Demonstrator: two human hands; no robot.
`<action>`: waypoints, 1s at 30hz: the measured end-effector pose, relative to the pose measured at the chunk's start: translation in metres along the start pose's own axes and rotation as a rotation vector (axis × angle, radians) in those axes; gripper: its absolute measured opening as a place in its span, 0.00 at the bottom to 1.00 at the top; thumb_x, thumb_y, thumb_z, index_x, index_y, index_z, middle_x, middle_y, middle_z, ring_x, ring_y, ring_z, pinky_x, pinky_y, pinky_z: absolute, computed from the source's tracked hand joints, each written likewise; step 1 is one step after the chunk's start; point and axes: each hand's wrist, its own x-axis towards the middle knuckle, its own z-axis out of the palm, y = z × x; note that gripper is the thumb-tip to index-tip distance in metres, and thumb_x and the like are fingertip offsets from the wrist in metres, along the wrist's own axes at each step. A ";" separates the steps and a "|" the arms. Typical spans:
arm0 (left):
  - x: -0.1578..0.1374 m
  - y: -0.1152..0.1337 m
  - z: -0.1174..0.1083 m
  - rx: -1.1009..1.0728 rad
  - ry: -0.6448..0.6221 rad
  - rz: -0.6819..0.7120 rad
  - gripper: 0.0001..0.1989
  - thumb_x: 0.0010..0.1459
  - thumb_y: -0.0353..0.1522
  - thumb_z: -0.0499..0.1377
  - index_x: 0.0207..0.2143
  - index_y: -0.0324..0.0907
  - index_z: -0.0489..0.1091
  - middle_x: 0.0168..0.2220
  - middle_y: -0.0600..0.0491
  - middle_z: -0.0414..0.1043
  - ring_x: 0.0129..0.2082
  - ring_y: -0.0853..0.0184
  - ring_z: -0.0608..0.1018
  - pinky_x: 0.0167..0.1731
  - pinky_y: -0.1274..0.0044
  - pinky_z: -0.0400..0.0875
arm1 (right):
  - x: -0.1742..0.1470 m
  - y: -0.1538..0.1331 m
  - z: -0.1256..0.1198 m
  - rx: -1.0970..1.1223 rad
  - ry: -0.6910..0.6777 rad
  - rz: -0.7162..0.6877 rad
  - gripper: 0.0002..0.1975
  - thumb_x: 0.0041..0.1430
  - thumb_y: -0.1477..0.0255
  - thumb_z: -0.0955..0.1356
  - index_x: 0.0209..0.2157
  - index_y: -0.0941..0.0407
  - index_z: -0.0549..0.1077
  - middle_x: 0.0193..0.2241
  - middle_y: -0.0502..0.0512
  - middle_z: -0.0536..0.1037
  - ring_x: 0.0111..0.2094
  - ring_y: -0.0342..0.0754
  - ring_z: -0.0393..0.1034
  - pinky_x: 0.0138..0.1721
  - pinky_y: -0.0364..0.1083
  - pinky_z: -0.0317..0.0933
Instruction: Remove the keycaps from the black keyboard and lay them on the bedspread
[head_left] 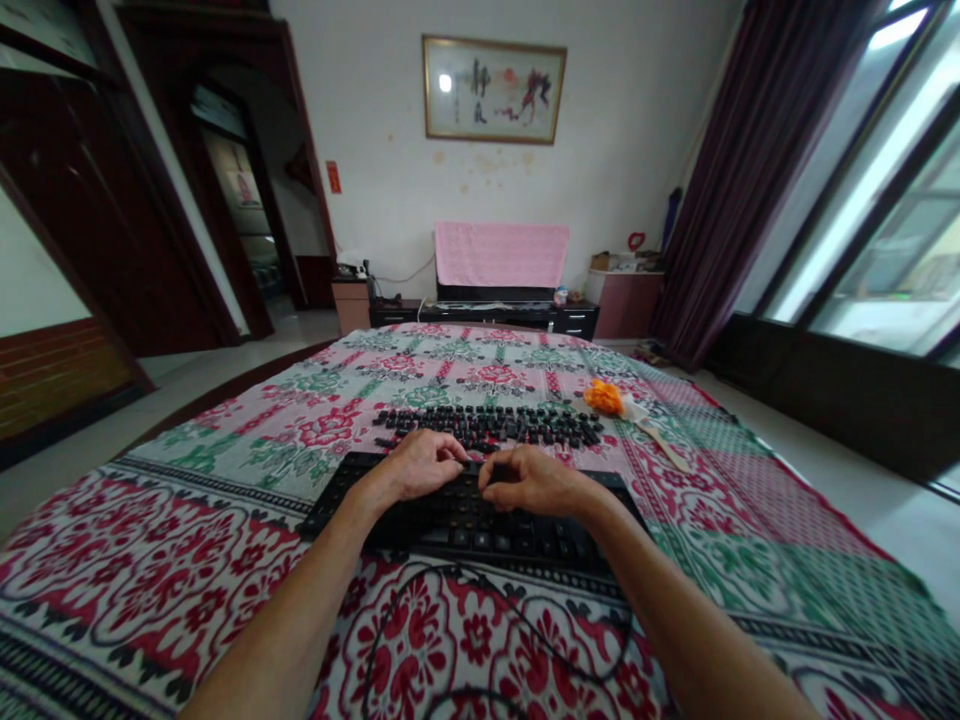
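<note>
A black keyboard [480, 538] lies in front of me on the patterned cloth. Keycaps still sit along its near side and right part, while its upper left part shows bare key sockets. My left hand [420, 465] is over the upper middle of the keyboard, thumb and fingertips drawn together. Close beside it, my right hand [534, 480] has its fingers curled in a pinch above the board. Whatever is between the fingertips of either hand is too small or hidden to name. Just beyond the keyboard, many loose black keycaps [555, 425] are spread in rough rows.
Right of the keycaps lie a bunched orange thing [604, 397] and a brush with a pale handle [666, 447]. A black cable [525, 625] loops over the tablecloth [225, 540] near me. Beyond the table stands a low cabinet with a pink cloth [501, 255] above it.
</note>
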 end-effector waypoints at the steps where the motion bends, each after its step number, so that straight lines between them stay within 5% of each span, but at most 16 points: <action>1: 0.000 0.000 0.000 0.013 0.006 -0.005 0.13 0.44 0.33 0.53 0.32 0.40 0.74 0.22 0.55 0.72 0.22 0.70 0.71 0.23 0.81 0.61 | 0.000 0.000 0.001 -0.001 -0.001 0.010 0.07 0.48 0.71 0.64 0.31 0.58 0.70 0.19 0.45 0.67 0.21 0.38 0.60 0.23 0.37 0.54; 7: 0.000 0.000 0.004 0.147 0.039 -0.024 0.12 0.45 0.32 0.54 0.31 0.43 0.75 0.24 0.55 0.74 0.24 0.68 0.73 0.26 0.80 0.62 | 0.000 -0.003 0.004 -0.045 -0.001 0.018 0.07 0.49 0.72 0.63 0.31 0.58 0.70 0.19 0.46 0.67 0.21 0.38 0.61 0.23 0.36 0.55; 15: 0.003 -0.012 0.012 0.283 -0.017 0.053 0.12 0.46 0.33 0.55 0.33 0.47 0.75 0.34 0.52 0.74 0.40 0.62 0.73 0.41 0.76 0.61 | 0.002 -0.003 0.011 -0.178 -0.017 0.010 0.10 0.49 0.74 0.62 0.33 0.57 0.72 0.20 0.46 0.69 0.21 0.38 0.61 0.21 0.36 0.53; 30: 0.001 -0.005 0.021 0.468 -0.036 0.057 0.12 0.49 0.33 0.54 0.37 0.47 0.71 0.34 0.53 0.67 0.34 0.68 0.71 0.34 0.79 0.63 | 0.004 -0.001 0.017 -0.148 0.052 0.113 0.17 0.54 0.60 0.61 0.28 0.59 0.72 0.19 0.51 0.73 0.20 0.40 0.67 0.19 0.37 0.57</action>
